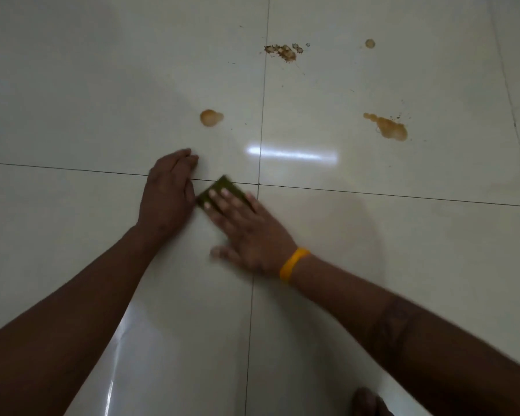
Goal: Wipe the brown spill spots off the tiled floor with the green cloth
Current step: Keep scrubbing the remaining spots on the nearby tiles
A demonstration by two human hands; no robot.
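A small folded green cloth [226, 187] lies flat on the pale tiled floor [102, 85] where the tile joints cross. My right hand [246, 232], with a yellow band at the wrist, presses flat on the cloth, fingers spread over it. My left hand [167, 193] rests palm down on the floor just left of the cloth, touching its edge, holding nothing. Brown spill spots lie farther ahead: a round one [210, 118] just beyond my left hand, a longer one [389, 127] to the right, a speckled patch [284, 51] at the top and a small dot [370, 43].
Dark grout lines [373, 194] divide the glossy floor into large tiles, and a bright light reflection [291, 154] sits ahead of the cloth. A foot [368, 402] shows at the bottom edge on the right.
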